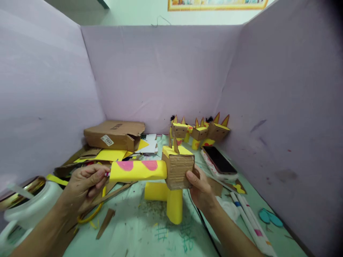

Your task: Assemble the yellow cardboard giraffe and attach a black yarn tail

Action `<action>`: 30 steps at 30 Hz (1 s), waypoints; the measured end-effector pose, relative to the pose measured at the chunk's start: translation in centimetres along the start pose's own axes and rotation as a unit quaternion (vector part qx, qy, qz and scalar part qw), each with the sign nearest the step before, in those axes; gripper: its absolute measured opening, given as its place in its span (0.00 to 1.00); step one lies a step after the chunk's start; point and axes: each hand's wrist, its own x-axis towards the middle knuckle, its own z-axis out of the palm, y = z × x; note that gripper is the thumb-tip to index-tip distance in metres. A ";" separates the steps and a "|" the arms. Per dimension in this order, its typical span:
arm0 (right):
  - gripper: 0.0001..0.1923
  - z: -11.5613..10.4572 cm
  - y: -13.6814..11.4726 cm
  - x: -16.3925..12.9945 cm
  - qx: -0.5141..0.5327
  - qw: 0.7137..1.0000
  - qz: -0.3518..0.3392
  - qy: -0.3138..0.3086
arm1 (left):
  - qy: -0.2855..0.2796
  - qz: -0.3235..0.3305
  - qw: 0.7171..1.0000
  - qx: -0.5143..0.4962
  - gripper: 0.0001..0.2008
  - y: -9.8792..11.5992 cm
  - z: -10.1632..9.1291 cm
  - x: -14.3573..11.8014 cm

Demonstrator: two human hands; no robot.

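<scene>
In front of me is a cardboard animal figure with a box-shaped head (180,173), yellow on top with two pointed cardboard pieces. My right hand (200,185) is closed round the head's right side. A yellow tube (139,170) with pink spots reaches left from the head. At its far end my left hand (92,180) pinches a small red-and-white striped piece (107,174), mostly hidden by the fingers. Below the head are an upright yellow tube (174,207) and a sideways yellow tube (155,191); whether they are joined to it I cannot tell.
Similar cardboard figures (218,131) stand at the back right. A phone (219,159) lies on a white case, with markers (249,217) and turquoise-handled scissors (270,217) nearer. At left are a cardboard box (114,134), a yellow tape ring (92,216), scraps and a white pot (34,207).
</scene>
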 end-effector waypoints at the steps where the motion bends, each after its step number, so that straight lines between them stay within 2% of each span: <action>1: 0.27 0.0 0.1 0.0 -0.003 1.000 -0.006 -0.003 | -0.001 -0.024 0.999 -0.025 0.12 -0.3 0.0 0.0; 5: 0.27 -0.1 0.3 -0.1 -0.010 1.000 -0.019 -0.010 | -0.019 -0.090 0.991 -0.102 0.14 -0.8 -0.3 0.2; 9: 0.26 -0.3 0.3 -0.1 -0.013 1.000 -0.017 -0.004 | -0.016 -0.085 0.989 -0.124 0.15 -0.6 -0.7 0.3; 17: 0.29 -0.3 0.5 -0.2 -0.013 1.000 -0.013 0.011 | 0.010 -0.009 1.000 -0.002 0.11 -0.7 -0.7 0.4; 21: 0.30 -0.2 0.7 -0.4 -0.008 1.000 -0.014 -0.013 | -0.028 -0.028 0.999 0.010 0.15 -1.1 -0.1 0.5; 24: 0.30 -0.3 0.6 -0.4 -0.008 1.000 -0.016 -0.025 | -0.044 -0.023 0.998 0.045 0.16 -0.5 -0.2 0.3; 30: 0.30 -0.3 0.4 -0.3 -0.010 1.000 -0.028 -0.001 | -0.011 0.091 0.974 0.208 0.09 1.3 -0.8 0.4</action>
